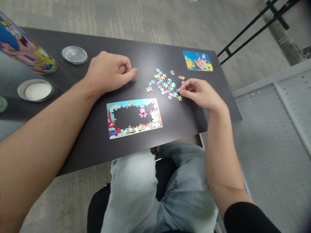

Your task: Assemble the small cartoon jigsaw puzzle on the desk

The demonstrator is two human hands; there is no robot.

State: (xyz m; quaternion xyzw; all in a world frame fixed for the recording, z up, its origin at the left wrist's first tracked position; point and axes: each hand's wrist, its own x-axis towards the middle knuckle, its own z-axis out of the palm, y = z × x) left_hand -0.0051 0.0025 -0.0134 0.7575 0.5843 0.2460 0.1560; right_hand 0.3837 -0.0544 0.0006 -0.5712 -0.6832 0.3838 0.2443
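Observation:
A jigsaw puzzle frame (133, 130) lies near the front edge of the table, its border joined and its middle showing bare tabletop. Inside it a pink puzzle piece with a face (143, 112) sits near the upper right. Behind and to the right, a pile of loose puzzle pieces (166, 84) is spread out. My right hand (198, 92) is at the right side of this pile, thumb and fingertips pinched at a piece's edge; what they grip is mostly hidden. My left hand (111, 71) rests on the table left of the pile, fingers curled, with nothing visible in it.
A picture card (198, 61) lies at the far right of the dark table (136, 58). On the left are a tall cartoon-printed tube (26, 48), a metal lid (74, 54) and a round lid with a white inside (35, 90). Black rails (250, 30) stand beyond the right end.

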